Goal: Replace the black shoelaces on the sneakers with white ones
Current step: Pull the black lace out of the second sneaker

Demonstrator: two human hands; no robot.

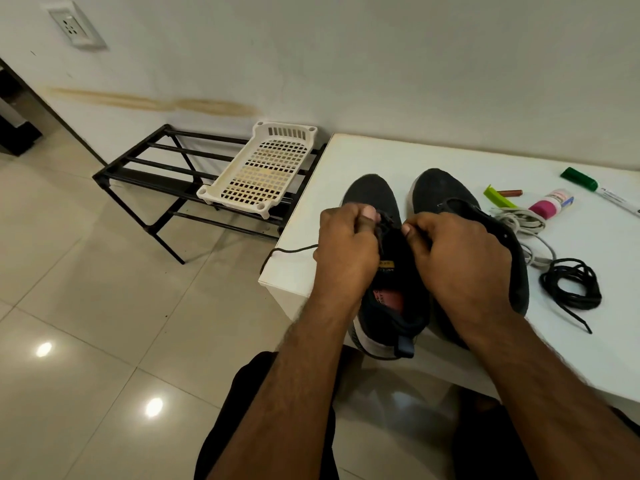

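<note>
White table (346, 161) in front of me, both dark sneakers on it, toes pointing at the wall. I'm on the left sneaker (372, 195), which sits near the table's corner; the right sneaker (440, 190) is just beside it and looks unlaced already, going by the loose black lace (571, 284) coiled to its right. The white laces (519, 220) wait in a bundle behind that coil, near a green marker (581, 178) and a small pink-capped bottle (550, 204).

My left hand (346, 244) is curled over the eyelets, pinching the black lace on this shoe (384, 223); its free end (291, 250) trails off the table edge. My right hand (460, 251) is curled on the other side of the tongue, thumb and fingers pinching there, though whether on lace or shoe fabric I can't tell.

To do this well, I think: steady the shoe with one hand, loosen each crossing first, then draw the lace out row by row without yanking.
</note>
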